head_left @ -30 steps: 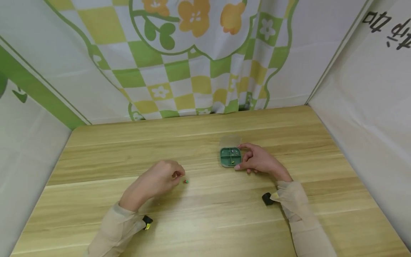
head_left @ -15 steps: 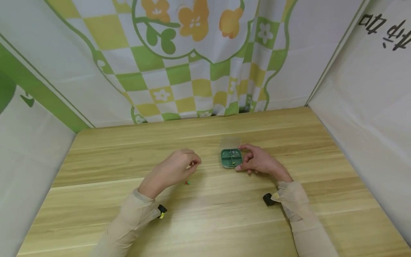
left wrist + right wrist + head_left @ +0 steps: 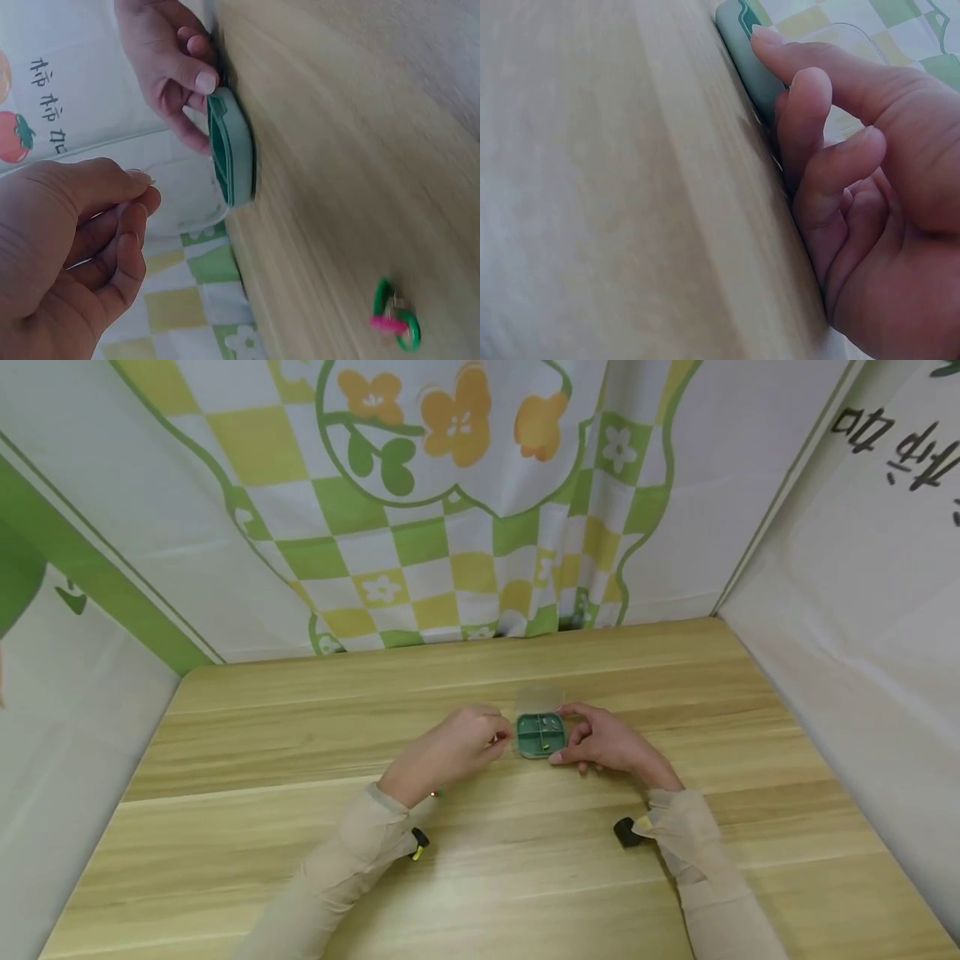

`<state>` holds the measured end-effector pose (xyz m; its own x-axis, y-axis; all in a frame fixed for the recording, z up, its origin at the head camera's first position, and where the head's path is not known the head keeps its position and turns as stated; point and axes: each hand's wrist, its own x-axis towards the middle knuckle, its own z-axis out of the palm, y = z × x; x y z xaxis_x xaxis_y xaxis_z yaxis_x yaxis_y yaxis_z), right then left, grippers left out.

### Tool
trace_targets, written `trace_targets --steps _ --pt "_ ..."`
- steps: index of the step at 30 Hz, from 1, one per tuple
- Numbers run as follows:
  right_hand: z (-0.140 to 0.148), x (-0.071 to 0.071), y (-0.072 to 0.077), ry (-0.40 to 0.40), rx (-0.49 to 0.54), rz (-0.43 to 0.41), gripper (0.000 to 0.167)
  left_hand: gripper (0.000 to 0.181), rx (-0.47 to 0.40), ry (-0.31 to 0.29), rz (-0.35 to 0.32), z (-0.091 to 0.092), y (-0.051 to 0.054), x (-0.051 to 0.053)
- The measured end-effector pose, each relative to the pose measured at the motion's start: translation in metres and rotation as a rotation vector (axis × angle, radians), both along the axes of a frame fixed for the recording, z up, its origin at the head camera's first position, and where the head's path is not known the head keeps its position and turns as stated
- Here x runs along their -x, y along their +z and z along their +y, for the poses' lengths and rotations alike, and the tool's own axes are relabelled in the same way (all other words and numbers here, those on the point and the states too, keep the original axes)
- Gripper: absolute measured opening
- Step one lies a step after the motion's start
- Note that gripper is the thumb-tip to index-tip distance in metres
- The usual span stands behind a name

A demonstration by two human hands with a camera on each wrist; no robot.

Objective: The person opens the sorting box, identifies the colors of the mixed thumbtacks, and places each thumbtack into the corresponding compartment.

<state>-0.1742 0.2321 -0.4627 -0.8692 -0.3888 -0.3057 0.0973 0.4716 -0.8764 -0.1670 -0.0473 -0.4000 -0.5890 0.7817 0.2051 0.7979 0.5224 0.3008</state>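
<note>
Left hand (image 3: 453, 743): thumb and forefinger pinched narrow on a tiny pale piece (image 3: 152, 181), too small to identify. Green-and-pink looped piece (image 3: 388, 324) lies loose near its wrist on the wood-grain bench (image 3: 525, 877). Just right of the fingertips, nearer the bench's far edge: square green plastic four-compartment box (image 3: 529, 745), clear lid (image 3: 538, 699) open towards that edge. Right hand (image 3: 611, 743) holds the box's right corners, thumb and forefinger. Judgement: keep the pinch light, clear the rim before releasing, hold the box steady.
</note>
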Motion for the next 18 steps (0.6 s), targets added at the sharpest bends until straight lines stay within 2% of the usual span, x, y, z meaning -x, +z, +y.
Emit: trace_targets --steps 8,13,18 --pt "0.001 -0.001 -0.001 -0.012 -0.004 0.002 0.08 0.013 0.066 -0.043 0.007 0.037 -0.013 0.005" --pt "0.001 0.001 -0.003 -0.009 -0.001 0.007 0.078 0.019 0.098 -0.017 0.016 0.051 -0.019 0.007" --pt "0.001 0.002 -0.004 0.002 0.007 0.011 0.079 0.021 0.113 -0.005 -0.01 0.058 -0.021 0.011"
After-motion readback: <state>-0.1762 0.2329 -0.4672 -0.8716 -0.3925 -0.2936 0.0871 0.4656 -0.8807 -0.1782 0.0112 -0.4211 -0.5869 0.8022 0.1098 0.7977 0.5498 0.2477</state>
